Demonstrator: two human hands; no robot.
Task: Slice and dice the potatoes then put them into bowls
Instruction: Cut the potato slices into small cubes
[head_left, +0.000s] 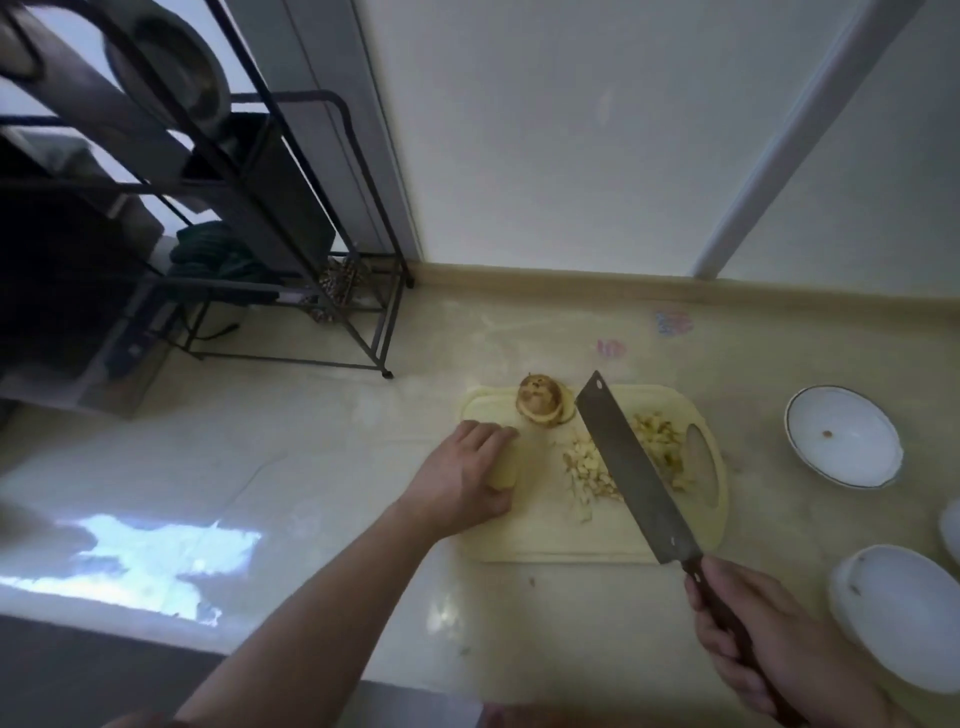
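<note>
On the cutting board (545, 540), the left hand (462, 480) curls its fingers around the peeled potato (506, 467) while the right hand (769, 644) grips the cleaver (631, 467), which should drop just beside tucked fingertips.

Two hands: the left hand (462, 483) and the right hand (769, 644). One peeled potato piece (506, 470) lies under the left fingers; one unpeeled potato piece (543, 400) sits just beyond them. One cleaver (631, 467), one cutting board (540, 535), two piles of diced potato (589, 475) (660, 441), three white bowls (844, 436) (898, 613) (950, 530), one metal rack (249, 208).
</note>
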